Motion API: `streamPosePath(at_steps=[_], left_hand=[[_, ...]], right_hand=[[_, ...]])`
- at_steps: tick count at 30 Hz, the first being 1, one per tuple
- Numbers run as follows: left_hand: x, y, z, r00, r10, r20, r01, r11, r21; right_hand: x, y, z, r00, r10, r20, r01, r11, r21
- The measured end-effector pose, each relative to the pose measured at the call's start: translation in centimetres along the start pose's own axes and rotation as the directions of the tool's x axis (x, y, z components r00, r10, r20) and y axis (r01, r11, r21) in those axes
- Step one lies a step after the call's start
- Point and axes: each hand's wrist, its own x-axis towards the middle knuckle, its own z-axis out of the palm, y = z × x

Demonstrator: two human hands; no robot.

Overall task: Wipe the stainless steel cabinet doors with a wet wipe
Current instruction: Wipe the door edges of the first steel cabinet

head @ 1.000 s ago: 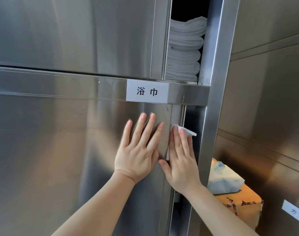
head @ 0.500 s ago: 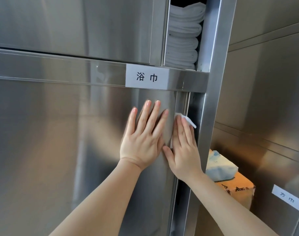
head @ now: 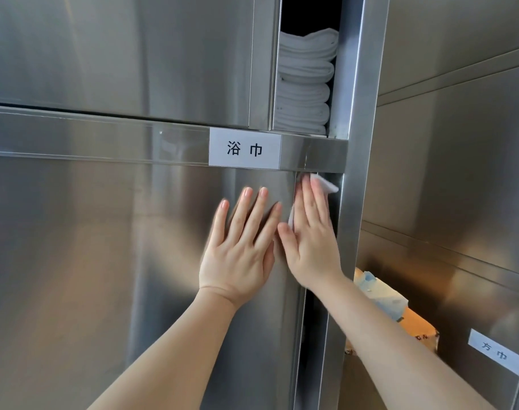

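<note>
Since a second ago, the right hand (head: 310,241) has slid the wet wipe (head: 326,184) upward along the door edge, so the wipe's top corner now reaches the underside of the horizontal rail (head: 104,137) that carries the white label (head: 245,148) (printed with two black Chinese characters). That label is the landmark here.

Just below the label and slightly right, the right hand lies flat with straight fingers, pressing the white wipe against the right edge of the lower stainless steel cabinet door (head: 89,276). The wipe shows above the fingertips and also beside the thumb; it is slightly blurred.

Directly below the label, the left hand (head: 242,250) rests flat on the same door, fingers spread and straight, holding nothing. Its little-finger side is just beside the right thumb.

Above the label and to the right, a narrow gap beside the upper cabinet door (head: 119,54) shows a stack of folded white towels (head: 305,81).

Right of the label, a vertical steel post (head: 359,143) runs top to bottom. Below and right of the label, past the right forearm, sits an orange-brown package with a pale blue and white top (head: 379,294). Farther down and right, a second white label (head: 496,355) is fixed to another steel panel.
</note>
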Motion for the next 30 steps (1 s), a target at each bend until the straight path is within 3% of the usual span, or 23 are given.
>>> streamPosePath(at_steps=[7,13,15,18,24,30], left_hand=[[-1.4,-3.2,-1.2,0.999,0.012,0.039,-0.014,0.999,0.049],[-2.2,-5.4,-2.4,0.998,-0.018,0.053,0.015,0.998,0.057],[-2.3,-5.6,-2.6,0.997,-0.01,0.074,0.005,0.998,0.064],[-2.3,-5.7,-2.6,0.997,-0.007,0.074,0.002,0.997,0.074],[-2.2,-5.7,-2.5,0.999,-0.015,0.05,0.012,0.998,0.062],[-2.3,-5.6,-2.7,0.996,-0.012,0.087,0.004,0.996,0.091]], right_hand=[[-4.9,-2.5,1.9,0.988,-0.112,0.104,0.117,0.992,-0.046],[-0.5,-5.5,2.1,0.997,-0.078,0.005,0.078,0.997,0.014],[-3.3,-6.0,3.1,0.998,-0.054,0.037,0.053,0.998,0.034],[-7.5,-5.2,4.2,0.986,-0.135,0.093,0.137,0.99,-0.019],[0.6,-5.1,2.2,0.994,-0.111,0.019,0.112,0.992,-0.054],[-7.8,-4.8,4.0,0.977,-0.15,0.152,0.165,0.982,-0.096]])
